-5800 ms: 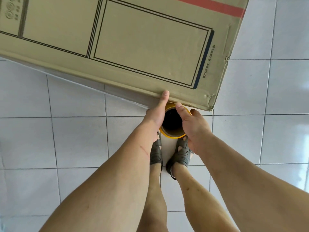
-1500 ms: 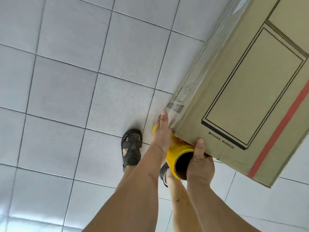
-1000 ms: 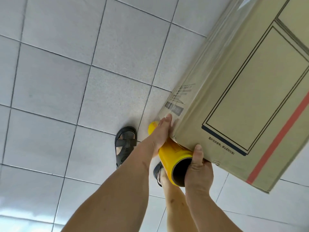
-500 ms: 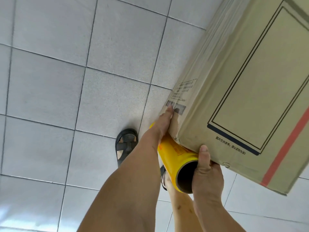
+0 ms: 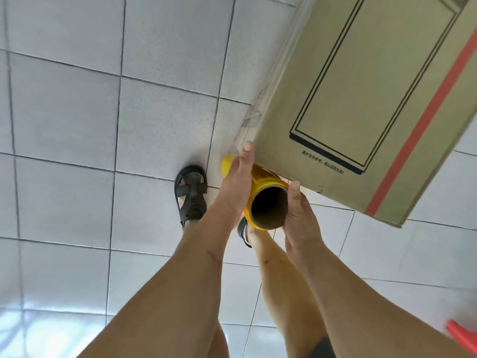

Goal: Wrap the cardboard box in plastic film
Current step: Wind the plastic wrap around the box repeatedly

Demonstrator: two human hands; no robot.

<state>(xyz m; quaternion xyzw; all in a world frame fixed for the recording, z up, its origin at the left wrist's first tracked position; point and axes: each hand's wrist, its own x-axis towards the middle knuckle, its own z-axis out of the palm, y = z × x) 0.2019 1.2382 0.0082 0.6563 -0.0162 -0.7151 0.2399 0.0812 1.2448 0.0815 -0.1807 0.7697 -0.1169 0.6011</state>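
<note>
Roll (image 5: 268, 200) swung end-on vs 0.5 s ago; both hands (image 5: 236, 187) (image 5: 299, 218) clasp it by box (image 5: 374, 99) corner; film prob thin, clingy, keep taut

tan cardboard box (image 5: 382, 81) with black line frames and a red stripe; yellow film roll (image 5: 260, 186); dark sandal (image 5: 191, 193); pale grey-white floor tiles (image 5: 64, 120)
</note>
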